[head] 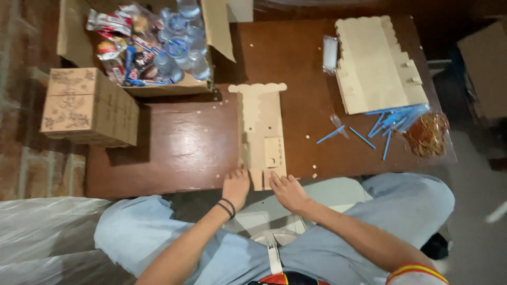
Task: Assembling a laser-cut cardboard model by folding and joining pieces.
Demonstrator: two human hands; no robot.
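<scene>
Head view: pale scalloped wooden panel [261, 132], left hand [235, 187] and right hand [287, 191] open, fingertips on it

a dark brown wooden table [179, 148] is carrying a flat wooden cutout panel [261, 132], a stack of wooden panels [372, 66], blue sticks [388, 124], a pile of rubber bands [428, 134], an open cardboard box [211, 53] and an engraved wooden box [87, 105].
</scene>
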